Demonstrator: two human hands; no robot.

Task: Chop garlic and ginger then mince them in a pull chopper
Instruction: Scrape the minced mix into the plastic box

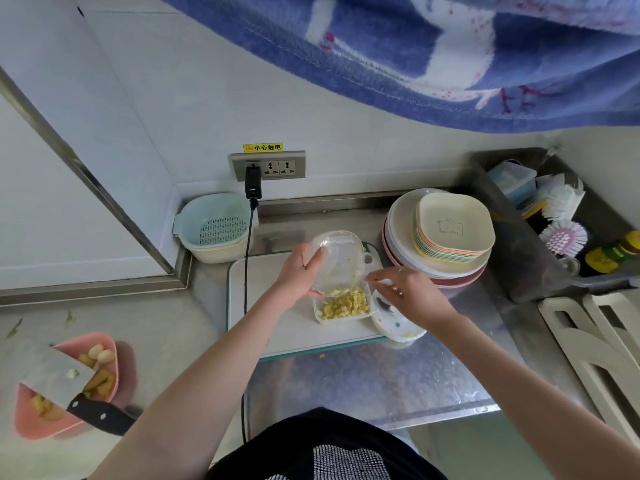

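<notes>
left hand (298, 271) grips the clear chopper bowl (337, 261), fingers wrapped round its wall, and it's tipped well over, mouth angled down toward the small white container (343, 308) sitting on the cutting board (266, 306). yellowish chopped pieces (344, 304) fill that container, and a few more sit right at the tilted bowl's lower lip, just above it. right hand (405, 289) hovers at the bowl's right side with fingers loosely spread and holding nothing, fingertips near the rim; whether they touch it, can't tell. just beside the container on the right lies the chopper lid (394, 322), white with small coloured marks, hanging partly off the board's edge onto the steel counter (374, 379). over on the far left, a pink bowl (65, 386) holds whole garlic cloves (100, 353) and yellow ginger chunks, and a cleaver (59, 379) rests flat across its top, black handle pointing toward the person, a bit of mince stuck on the blade. at the back wall there's a pale green strainer basket (216, 226) under the socket strip (268, 166), a black cable (246, 271) running down over the board. stacked plates (440, 233) stand to the right of the board, well apart from the pink bowl.
</notes>
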